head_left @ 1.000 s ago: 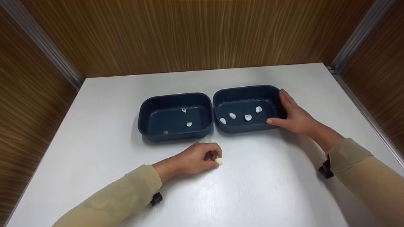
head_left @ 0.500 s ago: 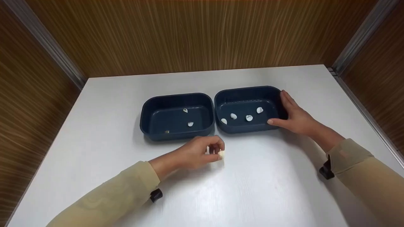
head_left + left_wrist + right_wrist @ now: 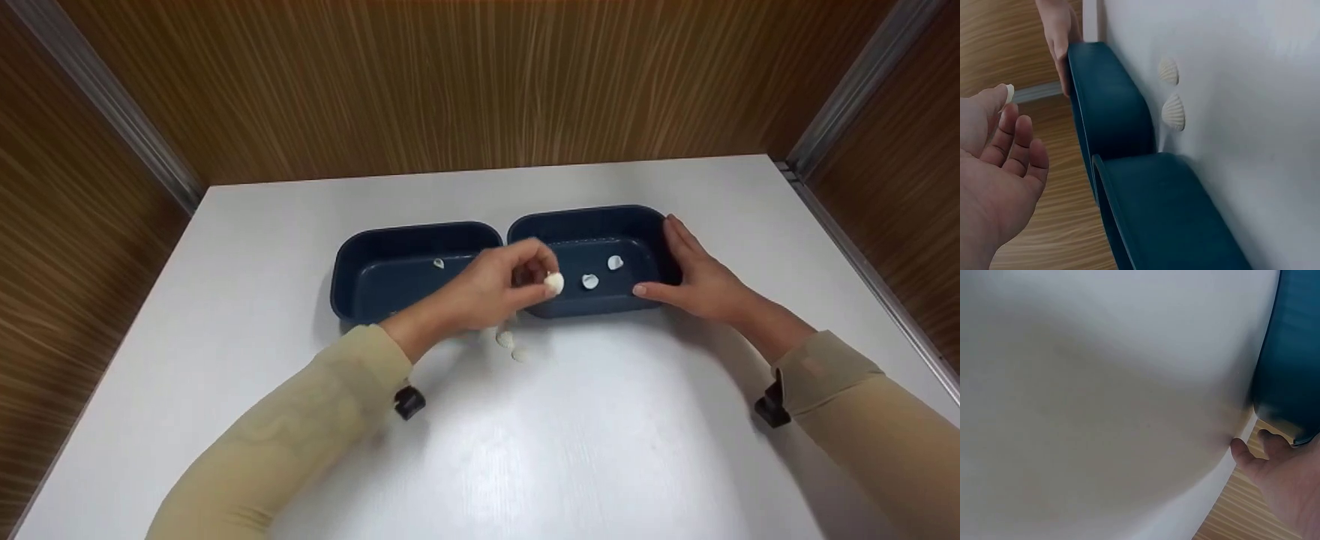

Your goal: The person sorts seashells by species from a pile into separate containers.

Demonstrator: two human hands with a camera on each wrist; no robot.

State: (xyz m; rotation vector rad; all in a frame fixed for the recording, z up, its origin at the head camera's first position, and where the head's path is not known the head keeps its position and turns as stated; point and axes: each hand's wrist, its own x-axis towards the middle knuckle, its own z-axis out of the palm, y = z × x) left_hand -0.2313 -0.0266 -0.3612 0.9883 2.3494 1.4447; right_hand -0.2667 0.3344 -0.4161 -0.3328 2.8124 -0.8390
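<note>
My left hand (image 3: 546,279) hovers over the left part of the right dark blue tray (image 3: 592,211) and pinches a small white shell (image 3: 553,283) between thumb and fingertips. The left wrist view shows that shell (image 3: 1009,93) at the fingertips. Two more shells (image 3: 590,281) lie inside this tray. My right hand (image 3: 677,264) rests flat against the tray's right corner, fingers straight along the side wall and thumb on the front wall. The left dark blue tray (image 3: 409,229) touches the right one and holds a shell (image 3: 438,263).
Two loose shells (image 3: 505,339) lie on the white table (image 3: 600,450) just in front of the gap between the trays, also plain in the left wrist view as ribbed shells (image 3: 1174,112). Wood-patterned walls close in the table on three sides.
My left hand has lifted a shell off the table and carried it up and right, over the right tray. Two shells it covered now show. The right hand has stayed put.
</note>
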